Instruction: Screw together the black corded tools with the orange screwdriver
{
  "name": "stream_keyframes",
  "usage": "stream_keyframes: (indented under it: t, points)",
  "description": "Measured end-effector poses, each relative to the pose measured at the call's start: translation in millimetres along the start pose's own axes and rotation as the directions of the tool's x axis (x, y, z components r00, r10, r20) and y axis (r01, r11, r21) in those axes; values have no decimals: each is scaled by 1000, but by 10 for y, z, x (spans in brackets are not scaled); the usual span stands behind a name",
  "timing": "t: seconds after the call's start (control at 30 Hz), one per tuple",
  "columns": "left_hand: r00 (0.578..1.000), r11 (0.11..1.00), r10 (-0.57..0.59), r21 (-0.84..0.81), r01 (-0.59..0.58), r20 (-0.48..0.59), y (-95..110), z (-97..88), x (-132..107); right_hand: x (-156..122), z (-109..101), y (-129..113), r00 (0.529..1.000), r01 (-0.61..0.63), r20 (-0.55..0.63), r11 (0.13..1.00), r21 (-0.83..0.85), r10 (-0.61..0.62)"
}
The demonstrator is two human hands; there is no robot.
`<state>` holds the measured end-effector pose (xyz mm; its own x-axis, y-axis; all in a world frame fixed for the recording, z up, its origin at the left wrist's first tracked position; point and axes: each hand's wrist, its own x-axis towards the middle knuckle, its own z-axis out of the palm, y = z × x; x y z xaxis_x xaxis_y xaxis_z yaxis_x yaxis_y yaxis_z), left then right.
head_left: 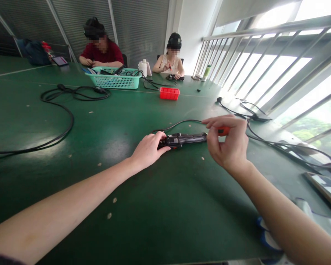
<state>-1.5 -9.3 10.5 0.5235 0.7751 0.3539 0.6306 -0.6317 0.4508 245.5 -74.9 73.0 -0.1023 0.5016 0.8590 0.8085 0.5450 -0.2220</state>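
Note:
A long black corded appliance point(191, 138), like a hair curling or straightening iron, lies across the green table in front of me. My left hand point(151, 148) is wrapped round its left end, with the thumb along the near side. At its right end, my right hand point(228, 141) is closed on an orange-handled screwdriver point(224, 130). Only a bit of the handle shows; the fingers hide the rest, so I cannot tell whether its tip touches the appliance. A thin black cord point(179, 124) runs behind the appliance.
Beyond my hands stand a red bin point(169, 93) and a turquoise basket point(114, 81) holding tools and cords. Black cables lie left point(71, 114) and right point(281, 142). A glove point(269, 235) is by my right forearm. Two people sit across the green table point(121, 232); a railing runs along the right.

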Motion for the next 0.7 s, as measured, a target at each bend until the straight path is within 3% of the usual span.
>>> stream_keyframes:
  t: [0.13,0.3,0.4,0.53,0.7]
  points:
    - [1000,1000,23,9,-24,18,-26,14,0,13,12,80,963,49,268,976,-214,11]
    - [981,981,191,27,-192,35,-31,43,16,-99,175,285,803,239,594,936,-259,-40]
    - [973,973,223,56,-226,54,4,36,17,-143,274,379,758,261,650,937,-232,-50]
    - [985,982,170,80,-170,5,24,21,4,-116,329,444,753,247,658,935,-256,-19]
    - [989,988,145,49,-146,20,13,0,-18,-54,195,763,739,96,643,912,-398,203]
